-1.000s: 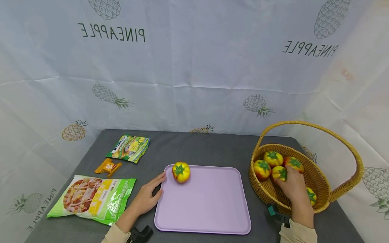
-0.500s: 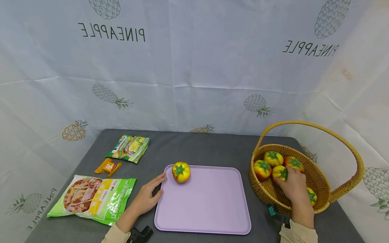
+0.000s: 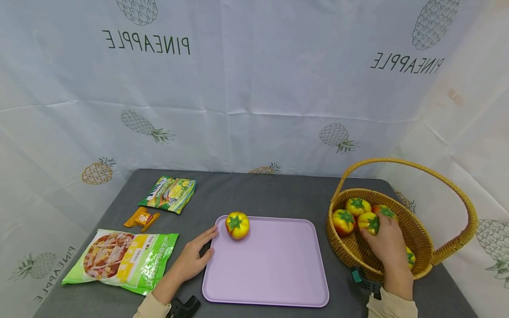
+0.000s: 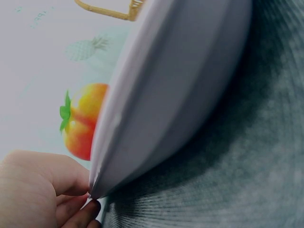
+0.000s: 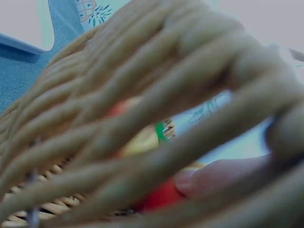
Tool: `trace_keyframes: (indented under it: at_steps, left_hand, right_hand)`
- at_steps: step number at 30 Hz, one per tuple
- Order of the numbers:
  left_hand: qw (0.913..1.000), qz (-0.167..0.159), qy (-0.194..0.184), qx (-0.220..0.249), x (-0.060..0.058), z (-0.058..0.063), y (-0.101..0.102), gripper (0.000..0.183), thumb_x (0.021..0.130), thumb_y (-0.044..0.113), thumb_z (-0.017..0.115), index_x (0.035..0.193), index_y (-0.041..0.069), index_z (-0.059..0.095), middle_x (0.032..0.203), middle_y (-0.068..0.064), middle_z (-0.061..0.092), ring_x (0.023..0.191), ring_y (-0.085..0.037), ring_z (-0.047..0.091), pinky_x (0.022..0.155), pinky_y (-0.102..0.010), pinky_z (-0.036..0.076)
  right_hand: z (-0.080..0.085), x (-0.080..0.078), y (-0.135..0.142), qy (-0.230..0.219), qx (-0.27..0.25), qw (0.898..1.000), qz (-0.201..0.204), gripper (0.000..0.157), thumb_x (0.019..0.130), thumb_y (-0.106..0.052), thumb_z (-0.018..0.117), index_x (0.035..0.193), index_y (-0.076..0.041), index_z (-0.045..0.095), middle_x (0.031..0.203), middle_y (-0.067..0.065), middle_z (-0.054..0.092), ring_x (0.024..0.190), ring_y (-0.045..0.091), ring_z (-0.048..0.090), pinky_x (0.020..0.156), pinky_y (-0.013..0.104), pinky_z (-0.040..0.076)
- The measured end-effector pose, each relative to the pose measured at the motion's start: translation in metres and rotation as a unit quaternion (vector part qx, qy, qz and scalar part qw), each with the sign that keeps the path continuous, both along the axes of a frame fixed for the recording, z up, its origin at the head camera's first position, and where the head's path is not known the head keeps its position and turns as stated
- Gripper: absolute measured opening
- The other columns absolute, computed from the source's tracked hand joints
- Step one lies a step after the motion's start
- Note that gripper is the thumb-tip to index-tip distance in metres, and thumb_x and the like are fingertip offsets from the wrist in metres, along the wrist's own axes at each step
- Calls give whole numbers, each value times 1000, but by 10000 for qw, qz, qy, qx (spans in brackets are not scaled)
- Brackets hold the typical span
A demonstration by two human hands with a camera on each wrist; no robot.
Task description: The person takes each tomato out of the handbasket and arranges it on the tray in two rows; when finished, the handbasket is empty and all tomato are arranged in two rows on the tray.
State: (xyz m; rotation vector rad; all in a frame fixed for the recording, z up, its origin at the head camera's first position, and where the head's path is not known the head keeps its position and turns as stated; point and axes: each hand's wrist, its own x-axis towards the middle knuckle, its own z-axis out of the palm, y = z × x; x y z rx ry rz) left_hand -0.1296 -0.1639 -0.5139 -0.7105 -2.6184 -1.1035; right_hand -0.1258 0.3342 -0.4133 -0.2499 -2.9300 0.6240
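A lilac tray (image 3: pixel 265 265) lies on the table, with one yellow-red tomato (image 3: pixel 237 225) near its far left corner. My left hand (image 3: pixel 193 256) touches the tray's left rim with extended fingers and thumb; the left wrist view shows thumb and fingers at the tray edge (image 4: pixel 111 128). On the right stands a wicker basket (image 3: pixel 338 254) holding several tomatoes. My right hand (image 3: pixel 387 240) reaches inside and grips one tomato (image 3: pixel 368 222) between thumb and fingers, its right side covered by the hand. In the right wrist view, wicker strands hide most of the gripped tomato (image 5: pixel 164 194).
A tall handle (image 3: pixel 471 216) arches over the basket. Left of the tray lie a green and white food bag (image 3: pixel 119 260), a small orange packet (image 3: pixel 142 218) and a green-yellow packet (image 3: pixel 169 194). A pineapple-print cloth (image 3: pixel 254 88) hangs behind the table.
My right hand has shifted slightly right and up, and the gripped tomato has moved and turned a little with it. The left hand and tray look unchanged.
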Motion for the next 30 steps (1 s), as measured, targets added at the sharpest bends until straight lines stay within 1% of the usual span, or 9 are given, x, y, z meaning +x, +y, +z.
trace_keyframes:
  at_steps: [7,14,21,24,30]
  left_hand:
    - [10000,4,9,-8,0,1,0,45,85,6,62,130,3,57,140,-10,51,126,-31,50,99,-47,44]
    - [10000,-7,-69,-6,0,2,0,45,86,6,62,131,2,56,141,-10,50,127,-31,49,100,-48,43]
    - [10000,-11,-86,17,0,1,0,45,86,6,62,131,3,56,141,-10,50,127,-31,49,99,-49,44]
    - [10000,-3,-65,-11,0,1,0,45,86,7,62,131,3,57,141,-10,51,127,-31,49,99,-49,44]
    - [10000,-6,12,-14,0,0,0,45,85,6,62,129,3,58,140,-10,51,126,-31,50,99,-48,44]
  right_hand:
    - [8,5,-6,302,-162,9994,-93,72,88,-24,64,139,14,30,130,43,29,109,58,39,87,69,37]
    - [17,9,-12,664,-221,9975,-37,72,89,-33,64,138,11,34,129,39,32,107,54,41,84,67,40]
    - [22,6,-24,1339,-466,9894,297,71,85,-34,70,135,8,42,130,33,40,112,48,41,86,64,38]
    - [22,4,-32,1513,-628,9855,448,70,83,-34,73,135,5,45,131,29,43,113,46,42,85,61,40]
    - [22,0,-52,1688,-878,9789,740,68,79,-31,76,133,0,49,131,23,47,112,39,46,85,57,43]
